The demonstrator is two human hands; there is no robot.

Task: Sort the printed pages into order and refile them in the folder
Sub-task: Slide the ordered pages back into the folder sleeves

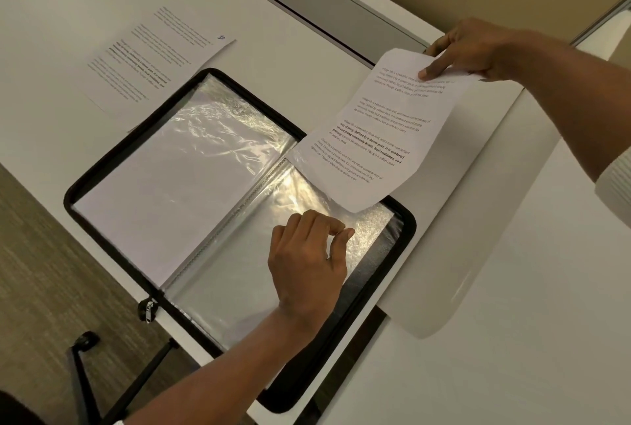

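A black zip folder [112, 158] lies open on the white table, showing clear plastic sleeves [239, 288]. My right hand [478, 49] pinches the top edge of a printed page [379, 131] and holds it in the air over the folder's upper right corner. The page hangs bent, its lower end above the right-hand sleeve. My left hand [307, 260] sits on that right sleeve, thumb and fingers pinching the plastic at its upper edge. A second printed page [150, 59], with a handwritten number at its corner, lies flat on the table beyond the folder's left half.
A grey cable hatch [327, 4] is recessed in the table behind the folder. The table edge [454, 305] curves at the right, with another white surface beside it. Carpet and a black chair base [85, 356] show at lower left. The folder's zip pull [146, 310] hangs over the near edge.
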